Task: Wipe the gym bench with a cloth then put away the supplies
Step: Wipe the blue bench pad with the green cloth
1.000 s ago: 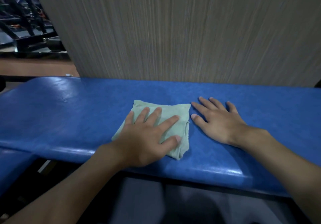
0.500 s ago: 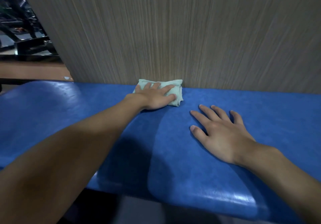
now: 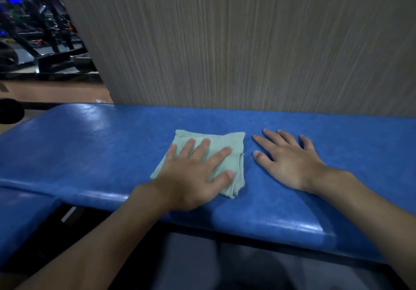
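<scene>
Left hand [image 3: 191,175] lies flat, fingers straight and spread, pressing the folded pale green cloth [image 3: 235,142] onto the blue padded counter [image 3: 90,150] near its front edge. Right hand [image 3: 290,163] rests palm down just beside the cloth, fingers straight and apart, holding nothing.

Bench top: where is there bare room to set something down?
The bench is bare from its left end to the cloth, and again right of the right hand. The middle is crowded: the left hand presses the cloth, close beside the right.
</scene>
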A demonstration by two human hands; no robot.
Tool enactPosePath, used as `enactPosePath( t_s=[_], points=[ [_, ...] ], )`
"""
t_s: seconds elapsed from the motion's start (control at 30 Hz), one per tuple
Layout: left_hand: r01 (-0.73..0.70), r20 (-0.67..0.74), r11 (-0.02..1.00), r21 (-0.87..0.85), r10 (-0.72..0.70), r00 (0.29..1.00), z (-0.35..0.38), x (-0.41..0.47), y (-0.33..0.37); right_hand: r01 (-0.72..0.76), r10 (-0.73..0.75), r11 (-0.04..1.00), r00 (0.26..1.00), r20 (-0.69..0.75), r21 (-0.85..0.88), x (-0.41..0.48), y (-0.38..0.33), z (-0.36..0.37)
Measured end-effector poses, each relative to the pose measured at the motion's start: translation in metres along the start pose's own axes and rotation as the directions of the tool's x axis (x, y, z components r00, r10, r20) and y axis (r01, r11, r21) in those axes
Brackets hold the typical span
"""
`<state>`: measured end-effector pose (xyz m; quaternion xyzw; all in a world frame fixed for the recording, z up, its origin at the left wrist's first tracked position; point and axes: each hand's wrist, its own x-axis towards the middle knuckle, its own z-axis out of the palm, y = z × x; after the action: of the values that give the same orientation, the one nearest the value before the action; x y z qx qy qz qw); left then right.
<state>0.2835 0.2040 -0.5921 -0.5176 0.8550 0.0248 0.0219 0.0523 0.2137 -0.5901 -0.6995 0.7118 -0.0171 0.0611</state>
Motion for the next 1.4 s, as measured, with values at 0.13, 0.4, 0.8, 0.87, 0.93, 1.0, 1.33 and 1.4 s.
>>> enactPosePath(
  t_s=[0.13,0.4,0.8,0.87,0.93,1.0,1.33,1.4],
  points=[
    [0.003,-0.050,0.999,0.037,-0.002,0.999,0.005,-0.032,0.005,0.011,-0.012,1.000,1.000,-0.014,-0.020,0.003,-0.001,-0.009],
    [0.010,0.055,1.000,-0.017,-0.009,0.998,-0.003,0.018,-0.012,0.024,-0.024,1.000,1.000,0.017,-0.005,0.015,-0.002,-0.001],
    [0.077,0.052,0.996,-0.045,-0.075,0.996,-0.025,0.179,-0.046,0.026,-0.026,1.000,1.000,-0.007,0.001,0.015,-0.002,0.001],
    [0.079,0.053,0.996,-0.041,-0.077,0.996,-0.024,0.175,-0.046,0.025,-0.025,1.000,1.000,-0.007,0.009,0.014,-0.002,0.001],
    [0.083,0.058,0.996,-0.033,-0.081,0.995,-0.021,0.159,-0.043,0.026,-0.026,1.000,1.000,-0.014,0.011,0.014,-0.002,0.001],
    [0.071,0.053,0.997,-0.019,-0.070,0.996,-0.017,0.135,-0.038,0.021,-0.021,1.000,1.000,-0.011,0.012,0.015,-0.002,0.000],
    [0.022,-0.054,0.999,0.030,-0.020,0.998,0.001,-0.026,-0.012,0.028,-0.029,1.000,0.998,-0.058,-0.006,0.011,-0.015,-0.013],
    [0.029,-0.078,0.999,0.035,-0.026,0.997,0.000,-0.037,-0.009,0.040,-0.038,0.999,0.998,-0.056,0.036,0.014,-0.019,-0.012]
  ],
)
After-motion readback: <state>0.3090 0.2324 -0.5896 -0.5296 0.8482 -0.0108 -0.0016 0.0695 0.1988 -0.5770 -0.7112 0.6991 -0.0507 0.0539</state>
